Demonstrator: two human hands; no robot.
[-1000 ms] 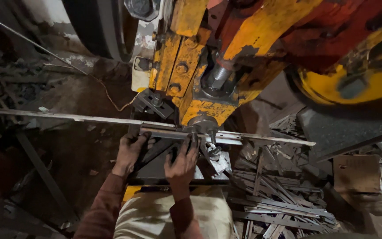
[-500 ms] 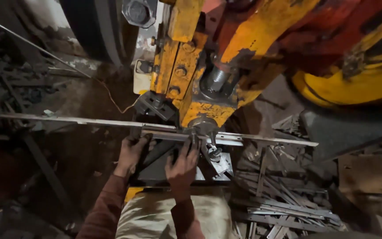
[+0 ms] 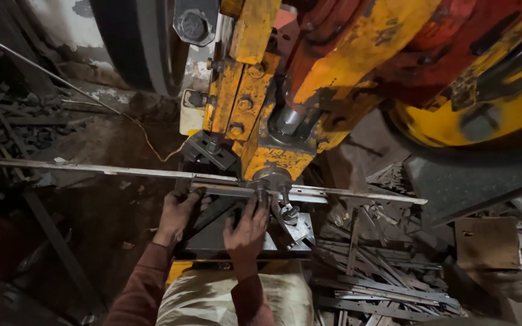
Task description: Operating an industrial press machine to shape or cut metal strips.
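Observation:
A long thin metal strip (image 3: 92, 169) runs across the bed of a yellow and red power press (image 3: 285, 90) from the far left to the right. My left hand (image 3: 179, 212) grips the strip just left of the ram tool (image 3: 271, 179). My right hand (image 3: 248, 228) rests with its fingers on the strip right below the tool. Both arms wear dark red sleeves. The strip's right end (image 3: 388, 197) sticks out past the press.
A pile of cut metal strips (image 3: 370, 278) lies on the floor at the right. A brown box (image 3: 487, 242) sits further right. A pale sack (image 3: 237, 296) covers the spot in front of the press. Scrap bars (image 3: 13, 121) lie at the left, and a large flywheel (image 3: 134, 42) stands behind.
Both hands stay on the strip at the tool. The strip has shifted slightly to the right, and the view has tilted a little.

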